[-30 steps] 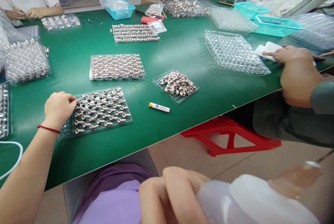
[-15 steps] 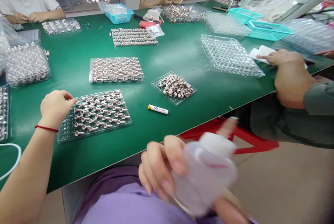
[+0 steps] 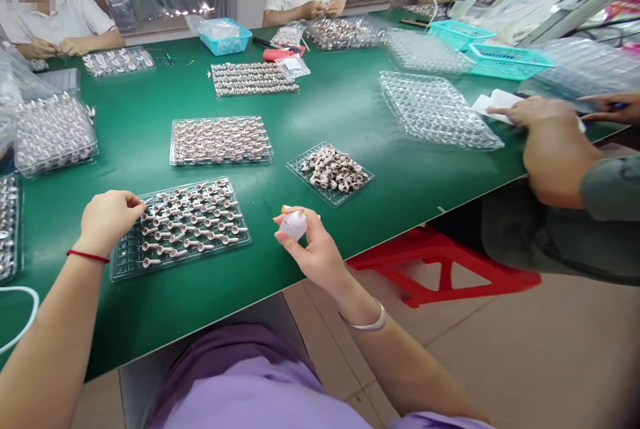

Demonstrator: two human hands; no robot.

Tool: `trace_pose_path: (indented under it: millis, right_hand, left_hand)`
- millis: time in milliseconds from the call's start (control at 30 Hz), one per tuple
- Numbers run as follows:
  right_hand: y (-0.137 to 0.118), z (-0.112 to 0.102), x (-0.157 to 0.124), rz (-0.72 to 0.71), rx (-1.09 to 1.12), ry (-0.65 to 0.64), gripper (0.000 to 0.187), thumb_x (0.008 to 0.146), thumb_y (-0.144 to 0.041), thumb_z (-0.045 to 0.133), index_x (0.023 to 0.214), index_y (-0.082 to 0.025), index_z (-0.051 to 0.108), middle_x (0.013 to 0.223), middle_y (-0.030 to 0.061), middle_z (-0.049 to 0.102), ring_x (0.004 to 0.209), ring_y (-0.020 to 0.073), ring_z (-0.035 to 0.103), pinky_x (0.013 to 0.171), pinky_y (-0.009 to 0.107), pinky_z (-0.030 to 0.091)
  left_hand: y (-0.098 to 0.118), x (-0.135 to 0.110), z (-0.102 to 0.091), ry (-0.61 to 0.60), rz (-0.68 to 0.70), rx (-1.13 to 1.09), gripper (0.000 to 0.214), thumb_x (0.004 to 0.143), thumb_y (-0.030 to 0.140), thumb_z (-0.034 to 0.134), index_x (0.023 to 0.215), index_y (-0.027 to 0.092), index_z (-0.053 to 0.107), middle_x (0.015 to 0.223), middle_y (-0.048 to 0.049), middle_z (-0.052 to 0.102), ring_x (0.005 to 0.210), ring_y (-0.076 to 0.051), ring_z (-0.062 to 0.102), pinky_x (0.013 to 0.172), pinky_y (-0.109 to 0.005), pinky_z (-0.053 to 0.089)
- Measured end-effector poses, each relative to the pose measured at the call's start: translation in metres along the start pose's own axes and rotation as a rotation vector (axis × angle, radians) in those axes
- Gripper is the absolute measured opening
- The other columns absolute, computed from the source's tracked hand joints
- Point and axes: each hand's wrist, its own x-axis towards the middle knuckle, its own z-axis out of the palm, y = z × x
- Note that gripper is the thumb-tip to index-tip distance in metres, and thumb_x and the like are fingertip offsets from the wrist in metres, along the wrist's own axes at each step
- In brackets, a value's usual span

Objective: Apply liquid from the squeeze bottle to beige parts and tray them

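My left hand [image 3: 110,219], a red cord on its wrist, is closed in a pinch over the left part of a clear plastic tray [image 3: 127,262]. Whatever is between its fingertips is too small to make out. Rows of small pale ring-ended parts [image 3: 190,222] fill most of that tray. To the right, over the table's front part, my right hand [image 3: 320,252] is wrapped round a white squeeze bottle [image 3: 294,224], its tip pointing away. Behind that hand a white lighter-like tube with a yellow end [image 3: 285,209] is mostly hidden.
Beyond lie a full tray of similar parts [image 3: 220,140] and a small tray heaped with loose pale pieces [image 3: 336,169]. Clear empty trays [image 3: 440,109] and turquoise baskets [image 3: 510,61] stand right. A co-worker's arm [image 3: 555,149] reaches in at right. A red stool [image 3: 445,262] is below the edge.
My right hand has carried the squeeze bottle from close in front of me forward and left, over the table. My left hand keeps its pinch at the tray.
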Motion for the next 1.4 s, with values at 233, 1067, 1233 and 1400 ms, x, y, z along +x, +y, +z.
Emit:
trace_pose_path:
  millis: [233, 1067, 1233, 1400]
  right_hand:
    - [0.021, 0.0, -0.002, 0.047, 0.022, -0.107, 0.058, 0.08, -0.052, 0.07, 0.127, -0.026, 0.048, 0.125, 0.0112, 0.062, 0.119, 0.0271, 0.059, 0.108, 0.049, 0.041]
    - [0.034, -0.076, 0.02, -0.01, 0.206, 0.455, 0.045, 0.087, -0.065, 0.054, 0.101, -0.023, 0.061, 0.097, 0.0049, 0.065, 0.095, 0.0189, 0.065, 0.089, 0.038, 0.053]
    - [0.033, -0.076, 0.02, -0.011, 0.21, 0.458, 0.045, 0.086, -0.065, 0.055, 0.101, -0.023, 0.061, 0.096, 0.0041, 0.066, 0.094, 0.0179, 0.065, 0.087, 0.036, 0.052]
    - [0.032, -0.076, 0.021, -0.011, 0.206, 0.472, 0.043, 0.086, -0.064, 0.057, 0.099, -0.023, 0.061, 0.094, 0.0031, 0.066, 0.092, 0.0176, 0.066, 0.085, 0.035, 0.053]
  left_hand:
    - [-0.003, 0.0, -0.004, 0.003, 0.029, -0.012, 0.026, 0.075, 0.042, 0.058, 0.08, 0.025, 0.077, 0.076, -0.0079, 0.075, 0.074, -0.03, 0.067, 0.056, -0.034, 0.046]
    - [0.018, 0.028, 0.0, 0.018, 0.208, 0.086, 0.036, 0.077, 0.032, 0.049, 0.09, 0.02, 0.081, 0.102, -0.0128, 0.075, 0.089, -0.033, 0.066, 0.069, -0.037, 0.05]
    - [0.014, 0.026, -0.003, 0.028, 0.194, 0.057, 0.037, 0.079, 0.033, 0.049, 0.094, 0.019, 0.08, 0.103, -0.0125, 0.074, 0.093, -0.033, 0.065, 0.07, -0.037, 0.05]
    - [0.01, 0.026, 0.001, 0.046, 0.192, 0.043, 0.035, 0.083, 0.038, 0.052, 0.099, 0.021, 0.079, 0.104, -0.0124, 0.072, 0.094, -0.031, 0.064, 0.073, -0.035, 0.048]
